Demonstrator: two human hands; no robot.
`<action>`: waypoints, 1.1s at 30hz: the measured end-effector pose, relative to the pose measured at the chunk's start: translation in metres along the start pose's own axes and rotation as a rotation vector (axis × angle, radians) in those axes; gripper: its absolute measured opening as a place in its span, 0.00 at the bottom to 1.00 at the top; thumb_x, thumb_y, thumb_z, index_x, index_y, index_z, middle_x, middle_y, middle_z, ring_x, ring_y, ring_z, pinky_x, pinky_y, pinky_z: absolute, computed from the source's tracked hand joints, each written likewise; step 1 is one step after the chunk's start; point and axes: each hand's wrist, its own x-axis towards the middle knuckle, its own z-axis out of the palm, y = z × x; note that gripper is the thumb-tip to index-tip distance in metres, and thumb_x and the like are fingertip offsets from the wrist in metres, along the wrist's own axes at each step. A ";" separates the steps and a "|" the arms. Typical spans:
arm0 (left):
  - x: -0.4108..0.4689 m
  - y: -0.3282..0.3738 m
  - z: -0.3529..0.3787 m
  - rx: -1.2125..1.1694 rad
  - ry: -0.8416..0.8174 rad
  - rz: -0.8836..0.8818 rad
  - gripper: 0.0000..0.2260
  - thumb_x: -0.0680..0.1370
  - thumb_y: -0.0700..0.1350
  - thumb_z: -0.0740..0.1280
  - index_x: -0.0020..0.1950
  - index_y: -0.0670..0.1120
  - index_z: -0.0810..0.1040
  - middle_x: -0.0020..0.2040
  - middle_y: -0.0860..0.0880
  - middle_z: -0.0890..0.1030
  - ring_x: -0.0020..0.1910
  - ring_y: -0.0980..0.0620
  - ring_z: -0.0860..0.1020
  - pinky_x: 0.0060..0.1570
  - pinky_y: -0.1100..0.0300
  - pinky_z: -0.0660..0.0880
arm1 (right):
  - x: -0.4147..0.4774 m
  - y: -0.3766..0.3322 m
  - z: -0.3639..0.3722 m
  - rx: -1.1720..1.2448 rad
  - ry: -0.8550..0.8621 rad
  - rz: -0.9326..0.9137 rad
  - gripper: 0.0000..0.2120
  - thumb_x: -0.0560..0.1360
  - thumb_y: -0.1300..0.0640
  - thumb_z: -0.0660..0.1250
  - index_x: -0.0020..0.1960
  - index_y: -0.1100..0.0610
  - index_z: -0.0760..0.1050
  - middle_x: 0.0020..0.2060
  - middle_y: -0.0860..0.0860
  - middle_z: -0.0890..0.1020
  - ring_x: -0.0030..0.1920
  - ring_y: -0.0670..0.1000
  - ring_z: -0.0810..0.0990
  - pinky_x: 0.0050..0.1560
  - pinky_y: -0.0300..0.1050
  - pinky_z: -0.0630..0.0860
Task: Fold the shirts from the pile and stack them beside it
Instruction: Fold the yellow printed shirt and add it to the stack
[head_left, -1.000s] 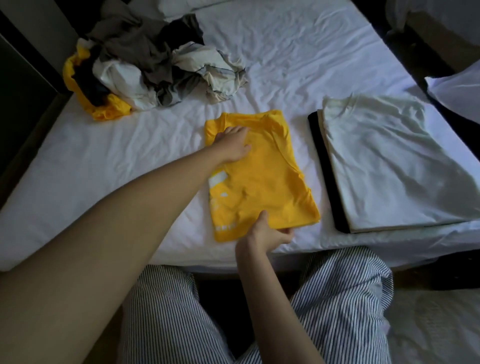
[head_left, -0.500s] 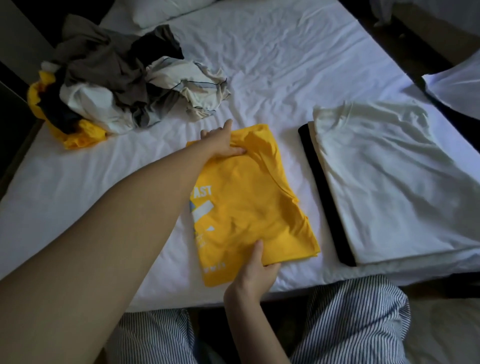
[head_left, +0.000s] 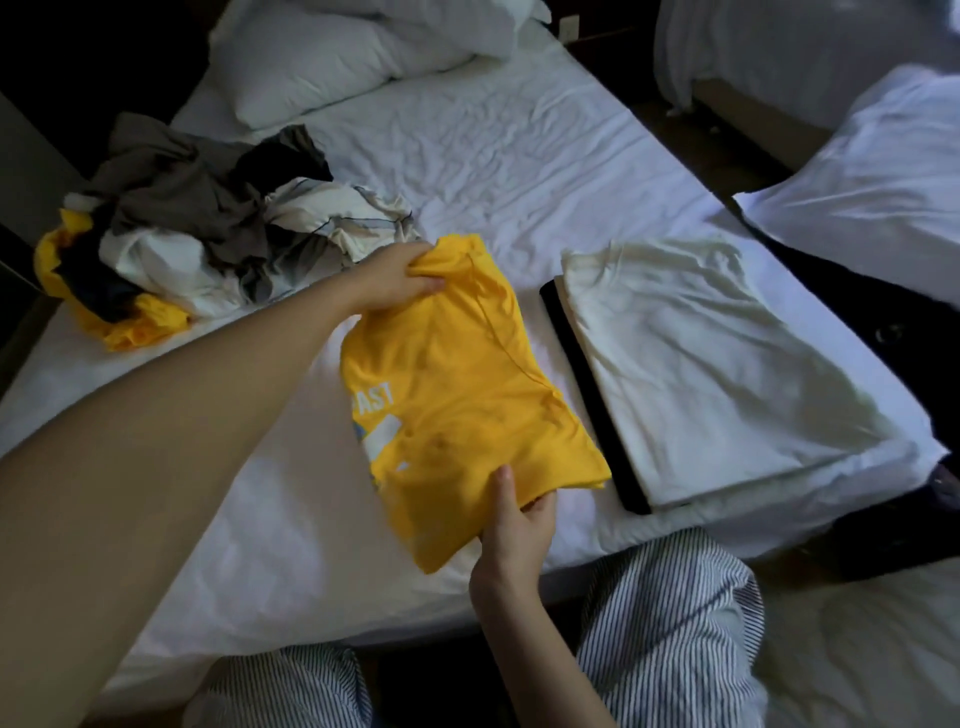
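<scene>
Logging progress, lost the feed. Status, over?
Left hand and right hand both grip folded yellow shirt. Stack beside it, path clear. Pile remains.

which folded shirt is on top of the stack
The white folded shirt tops the stack; the black one shows only as an edge beneath it.

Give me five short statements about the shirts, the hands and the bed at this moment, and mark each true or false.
1. Both hands grip the folded yellow shirt. True: the left hand holds its far end, the right hand its near end.
2. The stack has a black shirt on top. False: a white shirt is on top, the black one beneath.
3. The unfolded pile lies left of the yellow shirt. True.
4. The yellow shirt already rests on the stack. False: it is beside it, held.
5. The pile holds only white clothes. False: grey, black and yellow show too.
</scene>
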 end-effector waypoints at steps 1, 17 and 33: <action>0.000 0.008 -0.004 -0.005 0.013 0.020 0.17 0.78 0.46 0.67 0.65 0.43 0.73 0.62 0.44 0.76 0.62 0.45 0.74 0.55 0.58 0.68 | 0.000 -0.006 -0.003 -0.004 -0.012 -0.014 0.10 0.77 0.63 0.63 0.53 0.49 0.74 0.54 0.49 0.80 0.54 0.50 0.79 0.62 0.55 0.73; 0.109 0.178 0.056 0.047 -0.058 0.204 0.20 0.77 0.54 0.66 0.67 0.48 0.73 0.65 0.46 0.76 0.64 0.47 0.73 0.61 0.60 0.67 | 0.092 -0.120 -0.099 -0.025 0.148 -0.318 0.09 0.77 0.61 0.65 0.56 0.52 0.74 0.50 0.46 0.81 0.49 0.47 0.80 0.54 0.45 0.76; 0.079 0.116 0.167 0.267 -0.018 0.044 0.27 0.82 0.55 0.53 0.77 0.58 0.43 0.78 0.48 0.37 0.77 0.48 0.38 0.73 0.48 0.43 | 0.166 -0.169 -0.156 -0.156 0.233 -0.500 0.07 0.75 0.58 0.66 0.38 0.54 0.75 0.29 0.40 0.76 0.35 0.37 0.71 0.38 0.32 0.70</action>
